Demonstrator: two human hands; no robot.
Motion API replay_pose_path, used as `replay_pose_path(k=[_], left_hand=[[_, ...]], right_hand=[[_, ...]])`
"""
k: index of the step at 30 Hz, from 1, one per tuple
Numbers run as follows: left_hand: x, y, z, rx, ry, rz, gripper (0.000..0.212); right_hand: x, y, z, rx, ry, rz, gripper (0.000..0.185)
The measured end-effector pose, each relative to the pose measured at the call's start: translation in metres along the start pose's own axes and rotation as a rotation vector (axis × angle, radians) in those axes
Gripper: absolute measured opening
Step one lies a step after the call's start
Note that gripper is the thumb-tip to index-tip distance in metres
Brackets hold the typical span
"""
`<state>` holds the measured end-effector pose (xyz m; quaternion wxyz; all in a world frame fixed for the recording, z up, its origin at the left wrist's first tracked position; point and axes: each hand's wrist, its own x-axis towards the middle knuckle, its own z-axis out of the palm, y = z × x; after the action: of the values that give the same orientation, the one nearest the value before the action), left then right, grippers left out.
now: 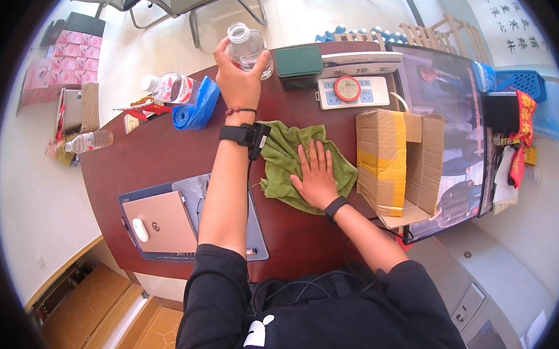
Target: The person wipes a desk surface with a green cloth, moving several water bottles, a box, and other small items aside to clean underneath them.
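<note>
My left hand point(240, 78) reaches to the far edge of the dark red table point(305, 239). Its fingers wrap around a clear, lidless jar point(251, 44) that stands upright. Flat on a crumpled green cloth point(284, 174) rests my right hand point(318, 178), palm down with fingers slightly apart. A dark green box point(299, 63) stands just right of the jar. Left of my left wrist lies a roll of blue plastic bags point(195, 110), touching a clear plastic bottle with a white cap point(175, 88).
An open cardboard box point(382, 163) sits right of the cloth, beside a large screen point(444, 102). Behind it are a power strip point(376, 93) and a red-rimmed tape roll point(348, 88). At left, a laptop point(162, 221) carries a white mouse point(140, 229). Another bottle point(90, 141) lies near the left edge.
</note>
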<state>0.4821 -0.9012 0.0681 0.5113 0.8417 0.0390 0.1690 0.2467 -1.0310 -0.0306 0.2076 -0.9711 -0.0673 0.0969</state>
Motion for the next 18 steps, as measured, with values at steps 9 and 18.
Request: replay_pose_path(k=[9, 18], left_hand=[[0.000, -0.009, 0.003, 0.060, 0.045, 0.199, 0.085], [-0.037, 0.044, 0.007, 0.467, -0.185, 0.713, 0.075]], right_hand=[[-0.001, -0.002, -0.003, 0.000, 0.049, -0.005, 0.080], [-0.001, 0.002, 0.000, 0.032, 0.083, -0.010, 0.078]])
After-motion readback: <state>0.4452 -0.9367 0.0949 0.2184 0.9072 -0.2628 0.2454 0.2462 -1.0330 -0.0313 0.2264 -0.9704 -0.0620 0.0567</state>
